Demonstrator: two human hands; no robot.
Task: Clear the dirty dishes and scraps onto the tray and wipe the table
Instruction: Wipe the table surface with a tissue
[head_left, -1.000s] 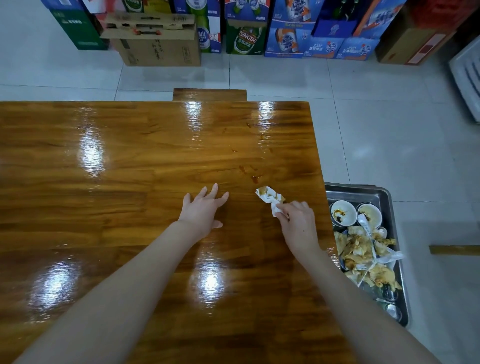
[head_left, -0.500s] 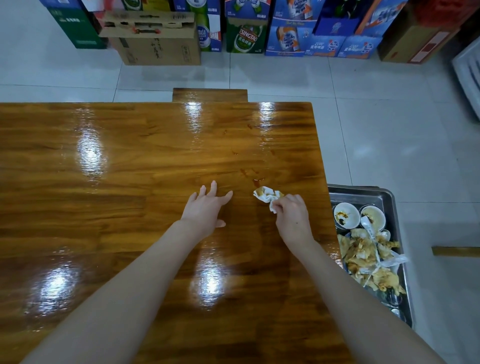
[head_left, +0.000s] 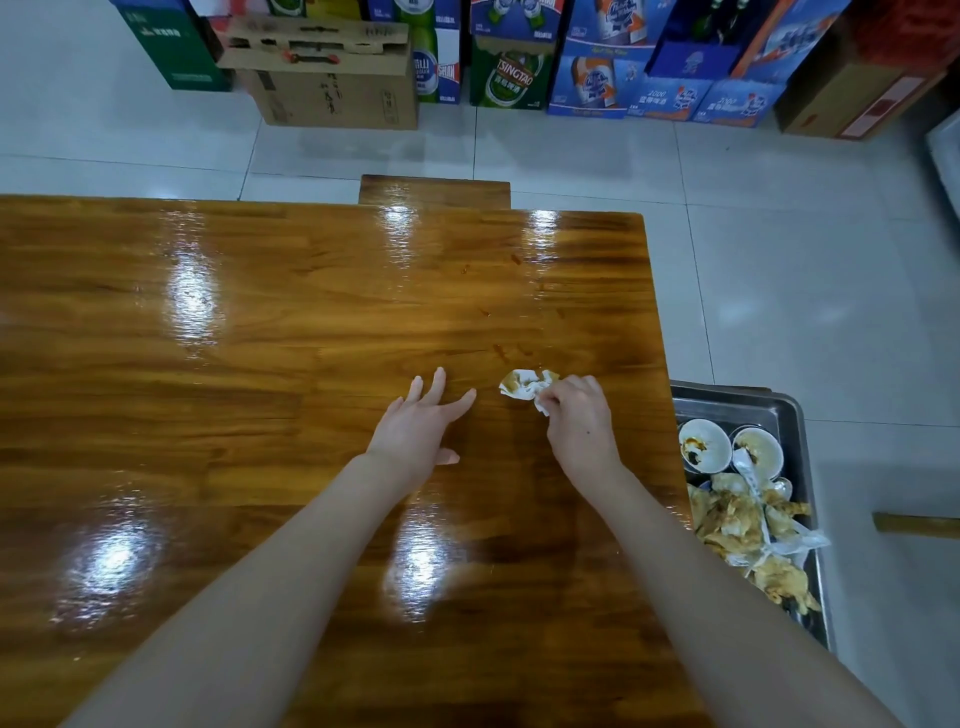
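Wiping step. Right hand (head_left: 576, 421) fingers (head_left: 558, 396) pinch stained tissue (head_left: 524, 384) on surface (head_left: 260, 364); left hand (head_left: 415, 431) flat, fingers spread. Next, probably: drag tissue over sauce spots (head_left: 501, 351) just ahead.

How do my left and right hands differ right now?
The left hand lies flat, fingers spread, holding nothing; the right hand curls its fingers round a stained, crumpled napkin. The left hand sits nearer the middle of the table, the right hand nearer the edge by the tray. Both are over the table.

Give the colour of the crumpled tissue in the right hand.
The crumpled paper tissue is white, blotched yellow-brown; head view.
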